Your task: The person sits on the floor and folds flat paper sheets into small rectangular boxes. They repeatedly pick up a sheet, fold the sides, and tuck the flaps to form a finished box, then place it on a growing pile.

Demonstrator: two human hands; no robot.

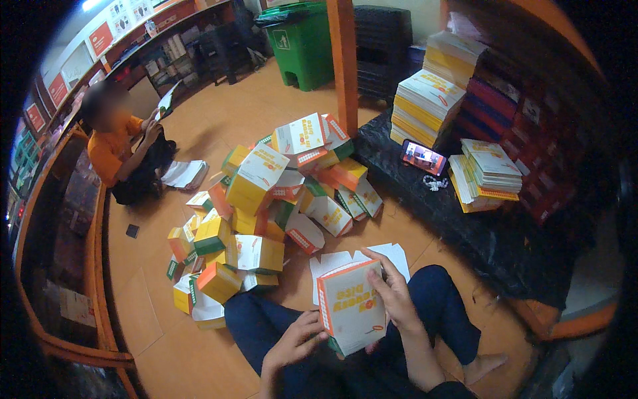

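Above my lap I hold a white cardboard food box point(350, 314) with an orange side and yellow and orange print. My right hand point(393, 292) grips its upper right edge, thumb on the front face and fingers behind. At the box's lower left edge, my left hand point(302, 338) has its fingers bent against the side. A bit of green shows at the bottom of the box. Behind it lies a flat white cardboard blank point(397, 258), partly hidden by the box and my right hand.
A heap of folded boxes point(256, 219) spreads across the tiled floor ahead. On a black-covered platform at right are stacks of flat cartons point(425, 103), a lit phone point(423, 157) and a smaller stack point(490, 166). A person in orange point(114, 153) sits far left. A green bin point(302, 50) stands behind.
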